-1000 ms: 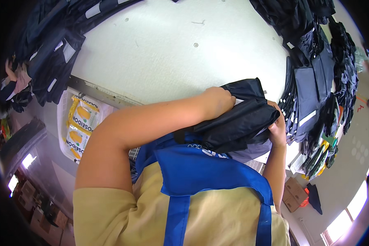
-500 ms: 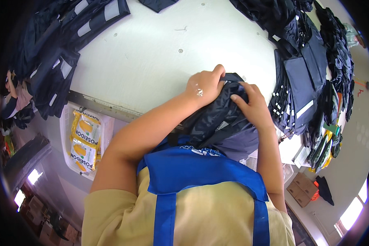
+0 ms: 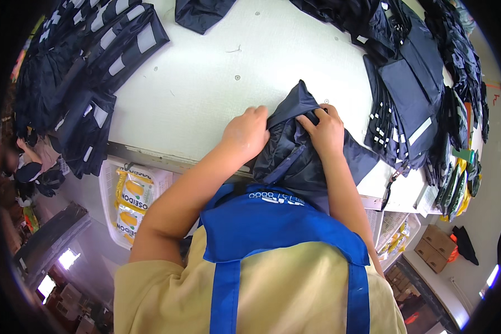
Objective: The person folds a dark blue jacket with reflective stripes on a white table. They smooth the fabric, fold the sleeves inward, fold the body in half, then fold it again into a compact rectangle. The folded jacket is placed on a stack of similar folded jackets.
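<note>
A dark navy garment point(image 3: 286, 147) of thin, shiny cloth lies bunched at the table's near edge, in front of my blue apron. One folded corner of it stands up in a peak between my hands. My left hand point(image 3: 246, 134) has its fingers closed on the garment's left edge; the fingertips are partly hidden by the cloth. My right hand point(image 3: 327, 133) pinches the garment's upper right edge between thumb and fingers. Part of the garment trails off to the right under my right forearm.
The white table point(image 3: 195, 100) carries piles of dark garments with pale patches point(image 3: 94, 72) on the left and a folded dark stack point(image 3: 409, 83) on the right. A bin point(image 3: 108, 209) of yellow packets hangs below the left edge. A person point(image 3: 39, 158) is at the far left.
My left hand has moved left, away from my right hand, and the garment is more spread, with a corner now raised in a peak. The whole view has shifted slightly.
</note>
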Tool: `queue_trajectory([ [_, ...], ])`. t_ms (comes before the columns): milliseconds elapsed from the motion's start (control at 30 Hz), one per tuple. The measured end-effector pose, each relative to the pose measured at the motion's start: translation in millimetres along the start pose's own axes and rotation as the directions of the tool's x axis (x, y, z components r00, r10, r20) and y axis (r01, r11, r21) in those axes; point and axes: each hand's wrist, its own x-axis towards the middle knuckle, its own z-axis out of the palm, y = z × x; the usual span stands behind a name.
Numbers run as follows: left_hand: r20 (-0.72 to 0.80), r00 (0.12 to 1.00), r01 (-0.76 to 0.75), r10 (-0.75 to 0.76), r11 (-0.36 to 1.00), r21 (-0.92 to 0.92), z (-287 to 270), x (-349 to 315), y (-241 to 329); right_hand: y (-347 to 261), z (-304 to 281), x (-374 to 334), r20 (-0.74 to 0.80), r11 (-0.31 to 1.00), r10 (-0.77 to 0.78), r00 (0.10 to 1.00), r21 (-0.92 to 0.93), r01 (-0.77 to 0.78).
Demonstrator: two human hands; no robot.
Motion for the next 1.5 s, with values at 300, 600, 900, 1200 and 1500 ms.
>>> queue_trajectory([
  [300,0.177,0.971,0.229,-0.16,0.837,-0.496,13,-18,-25,-37,-71,-75,0.173,0.757,-0.418,0.892,0.609,0.237],
  [600,0.1,0.995,0.026,-0.011,0.988,-0.154,-13,-40,-5,-70,-5,-87,0.055,0.923,-0.371,0.927,0.134,0.361],
  [900,0.044,0.996,0.077,-0.075,0.996,-0.039,-24,-38,7,-70,0,-76,0.042,0.822,-0.502,0.864,0.335,0.461],
  [1200,-0.15,0.986,-0.06,0.071,0.995,0.074,-20,-34,11,-59,3,-64,0.23,0.872,-0.453,0.861,-0.086,0.482],
  [1500,0.032,0.999,0.011,-0.002,0.962,-0.273,28,16,4,-37,36,-39,0.444,0.898,-0.376,0.813,-0.041,0.438],
])
